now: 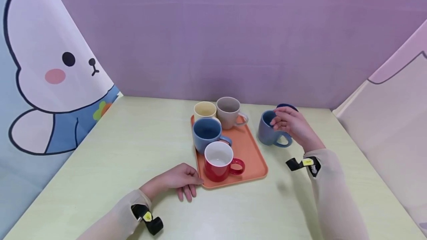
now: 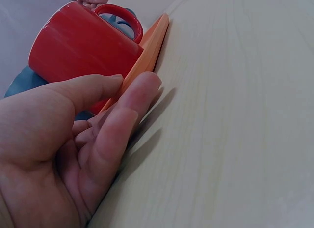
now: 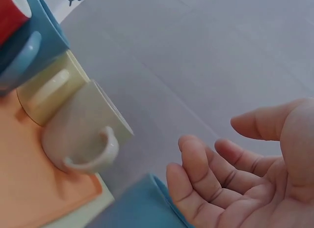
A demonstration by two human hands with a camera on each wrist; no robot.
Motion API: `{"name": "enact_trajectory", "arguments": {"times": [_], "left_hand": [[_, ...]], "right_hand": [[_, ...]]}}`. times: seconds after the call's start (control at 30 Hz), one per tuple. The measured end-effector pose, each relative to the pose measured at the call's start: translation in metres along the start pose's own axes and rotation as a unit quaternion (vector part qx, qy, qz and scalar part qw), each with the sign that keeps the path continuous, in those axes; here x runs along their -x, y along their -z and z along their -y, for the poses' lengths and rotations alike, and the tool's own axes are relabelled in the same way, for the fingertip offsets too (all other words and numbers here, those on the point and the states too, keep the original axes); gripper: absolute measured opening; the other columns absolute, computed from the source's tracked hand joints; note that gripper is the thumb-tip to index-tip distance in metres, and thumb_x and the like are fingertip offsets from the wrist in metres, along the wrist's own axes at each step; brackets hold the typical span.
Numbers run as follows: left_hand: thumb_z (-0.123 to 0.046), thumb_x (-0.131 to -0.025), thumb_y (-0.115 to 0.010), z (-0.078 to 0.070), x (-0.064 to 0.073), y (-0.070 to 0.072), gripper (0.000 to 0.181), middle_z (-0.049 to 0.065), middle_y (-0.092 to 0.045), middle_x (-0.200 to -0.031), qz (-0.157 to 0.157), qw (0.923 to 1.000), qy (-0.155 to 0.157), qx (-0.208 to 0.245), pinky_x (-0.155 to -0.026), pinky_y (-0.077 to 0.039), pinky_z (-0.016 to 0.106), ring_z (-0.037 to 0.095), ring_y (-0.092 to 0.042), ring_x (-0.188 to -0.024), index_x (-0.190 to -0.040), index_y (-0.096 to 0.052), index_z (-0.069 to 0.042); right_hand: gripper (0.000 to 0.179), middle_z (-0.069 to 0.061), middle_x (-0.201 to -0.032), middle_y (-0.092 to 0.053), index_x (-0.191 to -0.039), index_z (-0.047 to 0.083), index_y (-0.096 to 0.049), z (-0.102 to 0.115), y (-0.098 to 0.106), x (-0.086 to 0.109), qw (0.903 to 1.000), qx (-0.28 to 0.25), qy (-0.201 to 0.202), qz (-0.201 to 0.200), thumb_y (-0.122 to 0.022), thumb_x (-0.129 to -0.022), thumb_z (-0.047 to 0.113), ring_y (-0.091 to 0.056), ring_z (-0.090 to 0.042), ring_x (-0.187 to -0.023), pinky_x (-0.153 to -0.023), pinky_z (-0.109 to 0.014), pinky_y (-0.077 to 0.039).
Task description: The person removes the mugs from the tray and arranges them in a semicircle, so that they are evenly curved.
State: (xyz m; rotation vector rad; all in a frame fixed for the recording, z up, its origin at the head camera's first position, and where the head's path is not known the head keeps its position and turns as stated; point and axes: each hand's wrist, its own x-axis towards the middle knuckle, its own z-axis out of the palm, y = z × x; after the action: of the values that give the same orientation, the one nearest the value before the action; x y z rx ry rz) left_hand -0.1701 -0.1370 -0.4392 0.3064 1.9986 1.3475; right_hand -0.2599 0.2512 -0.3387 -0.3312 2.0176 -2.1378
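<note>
My left hand pinches the near left corner of an orange tray between thumb and fingers, its other fingers loose beside the edge. On the tray are a red mug with a white inside, a blue mug, a cream mug and a grey mug. Over to the right, my right hand hovers by the rim of a second blue mug on the table. Its fingers are loosely bent and hold nothing in the right wrist view. A dark blue mug shows behind this hand, mostly hidden.
The pale table runs back to a purple cloth wall. Printed cloth panels stand along its sides. The mugs on the tray crowd toward its left and far side, with handles pointing right.
</note>
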Motion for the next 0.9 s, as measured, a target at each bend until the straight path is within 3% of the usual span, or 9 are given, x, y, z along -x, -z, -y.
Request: {"name": "enact_trajectory", "arguments": {"times": [0.3,0.47,0.7,0.9], "left_hand": [[-0.027,-0.097,-0.065,0.001,-0.001,0.001,0.027,0.012,-0.071,-0.071,0.000,1.0000,0.000,0.002,-0.041,-0.052,0.026,0.018,-0.069,-0.054,-0.085,-0.063,-0.002],[-0.026,-0.097,-0.065,0.001,0.000,0.000,0.028,0.012,-0.071,-0.070,0.000,1.0000,0.000,0.004,-0.041,-0.052,0.026,0.018,-0.069,-0.053,-0.084,-0.062,-0.002],[-0.026,-0.097,-0.065,0.001,-0.001,0.000,0.027,0.013,-0.071,-0.071,0.001,1.0000,-0.001,0.003,-0.041,-0.052,0.026,0.019,-0.069,-0.054,-0.085,-0.062,-0.002],[-0.025,-0.098,-0.065,0.003,-0.003,0.001,0.027,0.012,-0.071,-0.071,0.003,1.0000,0.001,0.006,-0.041,-0.052,0.024,0.018,-0.069,-0.054,-0.084,-0.062,-0.002]], "right_hand": [[0.019,-0.007,-0.083,-0.066,-0.119,-0.002,-0.048,-0.009,-0.027,-0.015,0.9991,0.037,-0.020,0.011,-0.046,-0.106,0.012,-0.065,-0.013,-0.070,-0.072,-0.026,-0.058],[0.037,-0.007,-0.085,-0.067,-0.132,-0.010,-0.041,-0.019,-0.042,-0.022,0.9969,0.066,-0.037,0.019,-0.045,-0.106,0.016,-0.065,-0.013,-0.070,-0.075,-0.026,-0.059],[0.045,-0.003,-0.085,-0.066,-0.141,-0.011,-0.031,-0.036,-0.061,-0.032,0.9970,0.051,-0.059,0.001,-0.045,-0.106,0.013,-0.066,-0.013,-0.071,-0.073,-0.024,-0.058],[0.051,-0.025,-0.106,-0.065,-0.146,-0.004,-0.028,-0.050,-0.074,-0.039,0.9936,0.078,-0.072,-0.039,-0.049,-0.105,0.017,-0.067,-0.020,-0.075,-0.075,-0.026,-0.059]]}}
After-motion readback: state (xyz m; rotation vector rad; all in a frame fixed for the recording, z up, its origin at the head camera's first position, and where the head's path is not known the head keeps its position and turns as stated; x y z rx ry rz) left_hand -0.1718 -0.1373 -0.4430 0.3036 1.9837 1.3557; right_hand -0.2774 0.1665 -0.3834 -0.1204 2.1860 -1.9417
